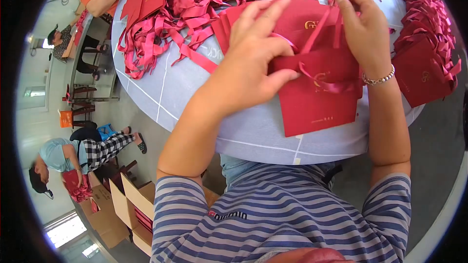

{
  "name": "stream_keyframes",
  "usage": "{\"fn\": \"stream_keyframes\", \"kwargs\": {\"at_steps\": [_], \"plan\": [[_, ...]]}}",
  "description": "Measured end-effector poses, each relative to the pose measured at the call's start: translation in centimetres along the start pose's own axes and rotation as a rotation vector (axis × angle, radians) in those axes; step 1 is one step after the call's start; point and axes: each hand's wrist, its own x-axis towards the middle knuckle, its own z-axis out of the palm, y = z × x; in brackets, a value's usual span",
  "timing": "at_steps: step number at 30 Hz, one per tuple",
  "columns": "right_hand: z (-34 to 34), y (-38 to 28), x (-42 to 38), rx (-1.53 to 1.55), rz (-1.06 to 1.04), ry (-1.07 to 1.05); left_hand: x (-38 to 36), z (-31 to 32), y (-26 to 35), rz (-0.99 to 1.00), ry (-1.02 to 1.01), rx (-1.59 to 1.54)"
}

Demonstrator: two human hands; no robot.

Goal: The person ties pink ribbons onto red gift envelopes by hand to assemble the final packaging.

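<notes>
Red bag point(319, 109) between two hands, mouth away from wearer, base toward wearer.
Left to right: tangled pink ribbons point(144, 51) lay left of the left fingers, well apart. Left hand point(253, 63) pinched the bag's upper edge, thumb nearest the wearer. Bag sat just right of that thumb, printed face up; base-to-mouth axis ran outward, far end leaning slightly left; could not tell which side was longer. Right hand point(358, 24) pinched a pink ribbon strand point(318, 31) beyond the mouth. Finished-looking stack point(421, 75) lay right of the right fingers.

A bright window point(66, 231) glares lower left; fisheye edges curve into black.
</notes>
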Motion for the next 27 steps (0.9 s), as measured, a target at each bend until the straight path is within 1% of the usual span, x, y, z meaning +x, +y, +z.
{"fn": "stream_keyframes", "kwargs": {"at_steps": [1, 3, 4, 5, 7, 8, 9, 11, 12, 13, 15, 16, 18, 19, 21, 22, 24, 25, 26, 27], "plan": [[0.0, 0.6, 0.3, 0.183, 0.048, 0.017, -0.1, -0.6, -0.4, -0.026, -0.005, 0.020], [-1.2, -0.4, -0.1, 0.153, 0.042, -0.024, -0.4, -1.2, -1.8, -0.043, -0.013, -0.016], [-1.6, -0.9, -0.2, 0.120, 0.033, -0.064, -0.5, -1.5, -2.3, -0.074, -0.055, 0.017], [-1.5, -0.4, -0.3, 0.211, -0.118, -0.083, -0.7, -1.9, -2.7, -0.108, -0.097, 0.050], [-2.7, -2.4, -0.9, 0.213, -0.276, -0.465, -0.9, -2.4, -3.3, -0.118, -0.086, 0.063], [-2.6, -3.0, -1.4, 0.225, -0.291, -0.597, -1.1, -2.6, -3.6, -0.138, -0.076, 0.069], [-2.3, -3.2, -2.0, 0.155, -0.366, -0.625, -1.2, -2.8, -3.7, -0.156, -0.065, 0.076], [-2.0, -3.6, -2.5, 0.046, -0.287, -0.786, -1.2, -2.9, -3.8, -0.174, -0.043, 0.099], [-1.8, -3.3, -2.7, 0.038, -0.351, -0.781, -1.2, -2.9, -3.8, -0.184, -0.023, 0.116], [-2.0, -3.0, -2.6, 0.040, -0.355, -0.784, -1.3, -2.9, -3.8, -0.187, -0.021, 0.118], [-2.4, -2.3, -2.2, 0.035, -0.385, -0.875, -1.3, -2.8, -4.0, -0.183, -0.019, 0.148], [-2.7, -2.6, -1.9, 0.035, -0.389, -0.877, -1.3, -2.8, -3.9, -0.185, -0.016, 0.149], [-3.4, -3.9, -1.5, -0.005, -0.050, -0.869, -1.3, -2.9, -3.8, -0.268, -0.016, 0.118], [-3.4, -4.3, -1.8, -0.005, -0.053, -0.869, -1.3, -2.9, -3.8, -0.269, -0.014, 0.120], [-2.9, -5.0, -2.4, 0.096, -0.124, -0.783, -1.2, -3.0, -4.1, -0.368, 0.007, 0.085], [-2.2, -4.7, -3.0, 0.149, -0.192, -0.738, -1.2, -2.9, -4.1, -0.367, 0.010, 0.087], [-1.2, -4.5, -3.9, 0.023, -0.453, -0.664, -1.1, -2.7, -4.3, -0.431, 0.051, -0.088], [-1.0, -4.4, -4.2, 0.029, -0.457, -0.661, -1.2, -2.5, -4.4, -0.432, 0.056, -0.085], [-1.1, -4.2, -4.0, 0.031, -0.462, -0.663, -1.2, -2.3, -4.6, -0.452, 0.109, -0.073], [-1.4, -4.0, -3.8, 0.066, -0.344, -0.709, -1.3, -2.2, -4.7, -0.473, 0.163, -0.062]]}}
